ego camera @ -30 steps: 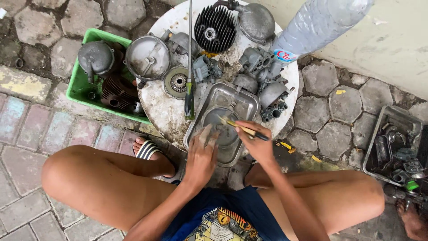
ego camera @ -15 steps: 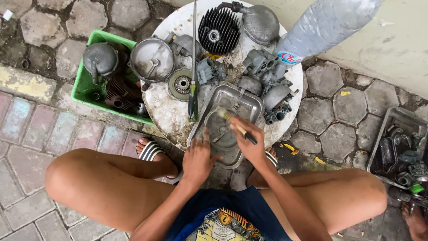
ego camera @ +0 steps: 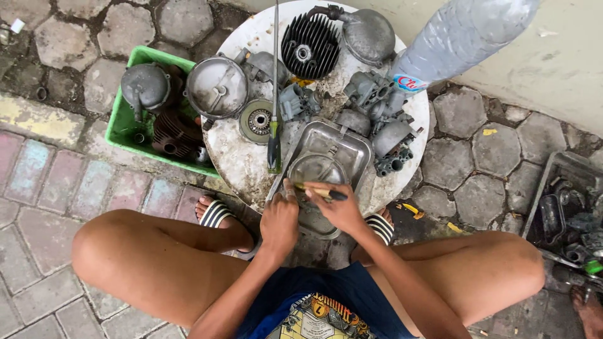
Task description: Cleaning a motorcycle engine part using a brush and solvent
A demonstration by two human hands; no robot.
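Round table (ego camera: 239, 163): crowded with engine parts, finned cylinder head (ego camera: 309, 45), screwdriver (ego camera: 274, 135). Green crate (ego camera: 125, 129) beside it, more parts inside. Metal tray (ego camera: 342, 147) at near table edge, murky liquid inside. Left hand (ego camera: 279, 220) curled over tray's near rim, steadying. Right hand (ego camera: 342, 210) grips small brush (ego camera: 320, 191) over tray. Judgement: cleaning mid-way; most parts on table look grimy.

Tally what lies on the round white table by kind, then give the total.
Finned cylinder head: 1
Screwdriver: 1
Metal tray: 1
Round engine covers: 2
Toothed gear disc: 1
Grey cast engine parts, heaped: too jumbled to count
Total countable: 6
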